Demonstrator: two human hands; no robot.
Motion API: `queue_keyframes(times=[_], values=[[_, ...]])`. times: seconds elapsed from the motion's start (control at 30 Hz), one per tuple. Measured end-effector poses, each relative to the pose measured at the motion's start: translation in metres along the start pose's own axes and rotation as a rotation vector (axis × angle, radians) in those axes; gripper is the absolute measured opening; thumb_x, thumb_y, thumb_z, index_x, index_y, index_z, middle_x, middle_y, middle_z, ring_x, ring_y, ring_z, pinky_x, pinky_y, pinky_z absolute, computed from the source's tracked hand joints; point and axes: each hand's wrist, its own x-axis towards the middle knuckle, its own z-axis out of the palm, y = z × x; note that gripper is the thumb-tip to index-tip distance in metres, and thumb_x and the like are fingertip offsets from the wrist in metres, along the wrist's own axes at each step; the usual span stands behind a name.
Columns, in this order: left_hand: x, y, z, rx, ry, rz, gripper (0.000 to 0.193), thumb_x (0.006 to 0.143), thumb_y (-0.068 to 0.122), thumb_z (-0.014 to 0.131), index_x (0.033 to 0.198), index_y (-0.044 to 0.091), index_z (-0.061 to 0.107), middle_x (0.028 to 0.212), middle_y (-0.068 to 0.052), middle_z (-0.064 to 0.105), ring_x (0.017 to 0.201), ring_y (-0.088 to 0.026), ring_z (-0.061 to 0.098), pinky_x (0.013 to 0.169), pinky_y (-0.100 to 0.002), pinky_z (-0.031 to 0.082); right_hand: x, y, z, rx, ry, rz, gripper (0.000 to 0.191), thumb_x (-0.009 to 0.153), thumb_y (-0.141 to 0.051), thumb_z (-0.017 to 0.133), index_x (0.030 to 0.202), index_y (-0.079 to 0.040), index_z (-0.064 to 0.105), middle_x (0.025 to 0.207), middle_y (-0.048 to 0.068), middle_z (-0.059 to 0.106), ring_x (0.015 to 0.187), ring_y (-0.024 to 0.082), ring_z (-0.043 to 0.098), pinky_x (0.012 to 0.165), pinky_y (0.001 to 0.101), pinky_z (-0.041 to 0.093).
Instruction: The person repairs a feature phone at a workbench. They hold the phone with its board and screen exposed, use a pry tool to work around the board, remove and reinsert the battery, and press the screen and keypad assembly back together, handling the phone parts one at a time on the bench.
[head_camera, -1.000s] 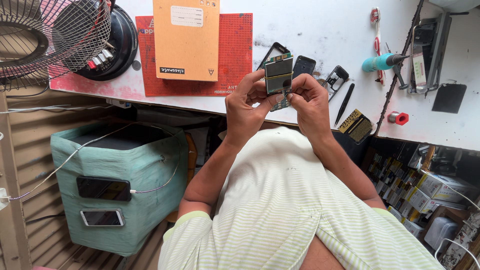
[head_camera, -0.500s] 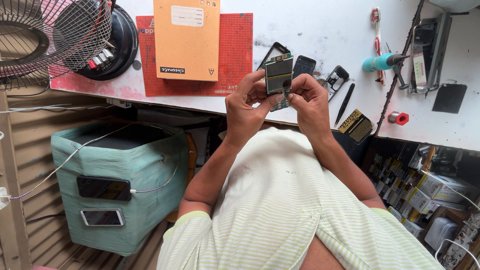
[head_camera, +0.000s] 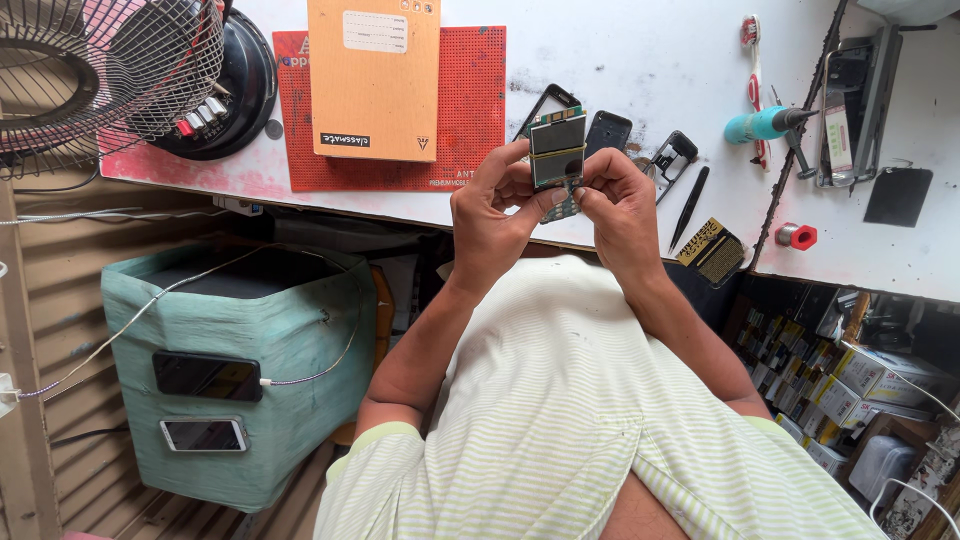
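Little has been shifted since the earlier frames: the small phone circuit board with its screen (head_camera: 557, 150) is still held up between both hands, just above the white workbench's (head_camera: 640, 60) near edge. It is pinched by the left hand (head_camera: 492, 205) on its left side and by the right hand (head_camera: 618, 200) on its right, fingers closed on it. Beside it lie black phone casings (head_camera: 607, 130) (taken apart), black tweezers (head_camera: 690, 207), an orange notebook (head_camera: 375, 80) on a red mat (head_camera: 470, 110), and a table fan (head_camera: 110, 70).
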Motion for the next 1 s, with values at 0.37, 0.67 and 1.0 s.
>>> queue_keyframes(times=[0.37,0.67,1.0], values=[[-0.001,-0.001,0.001,-0.012,0.003,-0.007,0.049,0.089,0.002,0.084,0.132,0.005,0.062,0.1,-0.008,0.079,0.094,-0.013,0.078,0.085,-0.027,0.066,-0.002,0.001,-0.001,0.023,-0.006,0.003,0.014,0.094,0.01,0.059,0.103,-0.001,0.062,0.097,0.001,0.064,0.09,0.003,0.06,0.083,0.0192,0.049],[0.0,-0.001,-0.005,-0.11,-0.014,-0.047,0.052,0.089,0.0,0.084,0.136,0.004,0.06,0.101,-0.009,0.077,0.094,-0.013,0.077,0.085,-0.026,0.065,-0.006,0.001,-0.007,0.114,-0.082,0.041,0.016,0.1,0.001,0.066,0.116,0.0,0.063,0.108,0.004,0.068,0.102,0.007,0.064,0.094,0.023,0.052],[0.0,-0.001,-0.007,-0.172,-0.037,-0.069,0.053,0.09,-0.002,0.083,0.137,0.002,0.06,0.101,-0.01,0.077,0.093,-0.013,0.077,0.085,-0.026,0.065,-0.008,0.002,-0.01,0.129,-0.098,0.021,0.018,0.101,-0.001,0.067,0.118,0.001,0.064,0.11,0.004,0.07,0.104,0.008,0.064,0.096,0.0232,0.051]])
